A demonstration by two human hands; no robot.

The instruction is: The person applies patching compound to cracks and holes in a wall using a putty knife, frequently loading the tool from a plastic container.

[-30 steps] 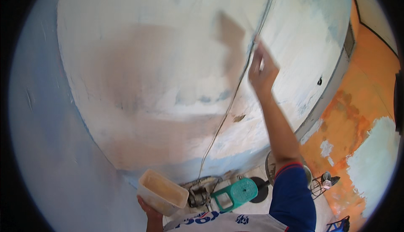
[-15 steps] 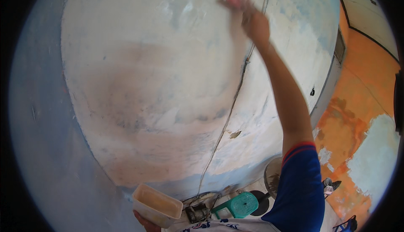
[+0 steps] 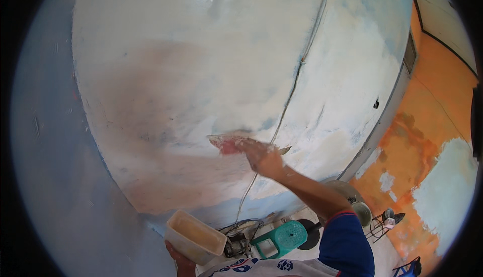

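Note:
My right hand (image 3: 264, 159) is closed on a wide putty knife (image 3: 224, 141) with pinkish-red on it, held against the patchy white wall (image 3: 166, 91) a little below its middle, across a cable (image 3: 294, 88) that runs down the wall. The tool is slightly blurred. My left hand (image 3: 178, 254), low in view, grips the side of a rectangular translucent plastic container (image 3: 193, 232) with a pale beige coating inside.
A blue-grey wall (image 3: 50, 131) adjoins at left; a patchy orange wall (image 3: 430, 101) stands at right. Below are a green plastic stool (image 3: 289, 234), a small pump-like machine (image 3: 236, 247), round basins (image 3: 359, 214) and a metal stand (image 3: 377, 226).
My right hand first rose up the wall with the tool, then swept down and left to below the middle. My left hand and the container have shifted only slightly.

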